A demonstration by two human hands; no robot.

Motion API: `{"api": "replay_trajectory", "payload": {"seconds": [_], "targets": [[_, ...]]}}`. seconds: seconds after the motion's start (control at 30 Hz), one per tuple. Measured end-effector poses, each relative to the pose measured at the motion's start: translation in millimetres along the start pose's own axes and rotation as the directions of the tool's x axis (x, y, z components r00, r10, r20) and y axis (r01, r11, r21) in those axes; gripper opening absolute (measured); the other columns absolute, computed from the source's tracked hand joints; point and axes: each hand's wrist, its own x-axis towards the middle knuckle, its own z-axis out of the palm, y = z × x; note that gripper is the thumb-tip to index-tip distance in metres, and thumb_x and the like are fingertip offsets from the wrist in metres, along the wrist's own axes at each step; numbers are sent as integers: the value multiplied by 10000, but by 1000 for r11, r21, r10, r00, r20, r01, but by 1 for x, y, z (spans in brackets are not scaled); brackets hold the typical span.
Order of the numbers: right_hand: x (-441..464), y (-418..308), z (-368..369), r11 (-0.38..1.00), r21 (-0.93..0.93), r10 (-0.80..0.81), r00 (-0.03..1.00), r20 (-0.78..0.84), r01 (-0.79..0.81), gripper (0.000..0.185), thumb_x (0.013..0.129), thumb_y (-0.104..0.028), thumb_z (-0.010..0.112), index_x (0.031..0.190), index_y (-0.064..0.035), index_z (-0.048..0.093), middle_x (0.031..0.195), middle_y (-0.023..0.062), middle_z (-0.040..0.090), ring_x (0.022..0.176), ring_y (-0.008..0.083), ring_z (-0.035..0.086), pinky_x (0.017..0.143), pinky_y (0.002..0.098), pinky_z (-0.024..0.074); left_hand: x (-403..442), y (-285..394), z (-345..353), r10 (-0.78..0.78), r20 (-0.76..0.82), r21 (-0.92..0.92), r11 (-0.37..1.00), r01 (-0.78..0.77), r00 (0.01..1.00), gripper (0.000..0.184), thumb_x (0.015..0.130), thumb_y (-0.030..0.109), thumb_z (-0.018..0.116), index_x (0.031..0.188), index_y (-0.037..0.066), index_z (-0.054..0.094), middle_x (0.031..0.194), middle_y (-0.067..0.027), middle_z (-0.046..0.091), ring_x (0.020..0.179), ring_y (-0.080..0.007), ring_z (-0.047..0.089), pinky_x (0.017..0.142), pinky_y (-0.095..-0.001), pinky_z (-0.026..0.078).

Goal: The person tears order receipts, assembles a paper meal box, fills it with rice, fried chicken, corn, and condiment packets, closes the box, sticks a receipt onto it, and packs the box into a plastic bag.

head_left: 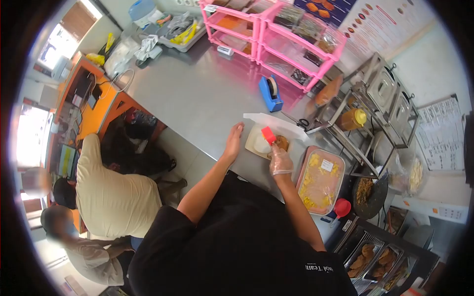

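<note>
A paper food box [250, 143] sits on the steel counter with its white lid [279, 123] raised on the far side. Inside are a white mound that looks like rice [261, 145] and a browned, fried-looking piece [282, 142]. My right hand [281, 162], in a clear plastic glove, is over the box's near right side. Its fingers close on a small red rectangular thing [268, 134], held above the food; its kind is unclear. My bare left hand [234, 141] is just left of the box, fingers stretched out and holding nothing.
Right of the box lies a tray with yellow food [311, 182]. Beyond are a blue tape dispenser [271, 93], black scissors [302, 123], pink shelves [301, 54] and a metal rack [340, 118] with a sauce bottle [352, 120]. Two people are at the left.
</note>
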Motion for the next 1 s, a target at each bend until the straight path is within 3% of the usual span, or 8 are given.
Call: {"api": "replay_trajectory", "payload": {"seconds": [0.13,0.47,0.57,0.67,0.77,0.8,0.9,1.0], "targets": [[6,-12,15,984,-166,-63,997,43,69,505,887,-15,582,1385,-93,615,886,181,588,851,386,628,730,517,542,8,2,11,-110,199,-112,985,134,974,786,1108,573,227,1640,-5,205,1724,-166,197,1605,-258,154,1305,-394,114],[28,5,7,986,-144,-84,995,46,89,438,959,-126,585,1394,-150,625,964,167,659,935,405,661,813,540,540,13,-3,8,-135,301,-201,959,201,944,835,1096,608,213,1634,-30,194,1726,-174,181,1606,-271,148,1308,-400,100],[32,16,-10,992,102,-75,997,8,74,321,999,-224,596,1285,-129,707,1015,192,721,961,396,690,846,501,546,7,11,7,-146,284,-156,968,196,948,846,1094,612,224,1628,-43,199,1722,-189,184,1604,-278,154,1308,-406,106],[42,4,-55,938,321,18,945,325,-128,301,1016,-316,598,1118,-91,771,1020,210,741,946,398,703,859,463,547,5,10,1,-173,279,-141,966,218,945,846,1094,611,227,1624,-49,212,1715,-205,196,1600,-292,172,1305,-415,123],[54,-16,-71,955,256,-2,861,509,-149,357,1009,-370,604,1034,-63,783,1032,228,737,974,398,708,859,453,547,5,2,-7,-214,301,-172,946,273,929,842,1094,607,222,1620,-50,229,1709,-212,212,1593,-304,194,1301,-425,145],[56,-19,-60,978,202,-48,875,481,-57,258,995,-254,613,1032,-72,791,1007,218,746,930,389,714,867,447,552,1,5,-5,-225,299,-170,943,284,927,843,1093,608,221,1619,-51,233,1706,-214,218,1591,-306,203,1299,-427,151],[64,-17,-8,996,85,-38,870,491,-4,243,966,-246,629,1007,-71,793,970,240,731,887,407,717,829,463,560,1,3,-7,-231,307,-179,939,295,923,847,1090,610,219,1617,-54,240,1701,-216,234,1584,-312,224,1294,-431,165],[98,-47,1,988,-77,152,812,564,-132,335,992,-275,568,959,-6,765,1010,276,728,978,443,708,876,486,559,2,3,-9,-240,293,-177,938,299,925,856,1085,617,225,1616,-54,243,1699,-212,246,1578,-315,240,1291,-431,171]]}}
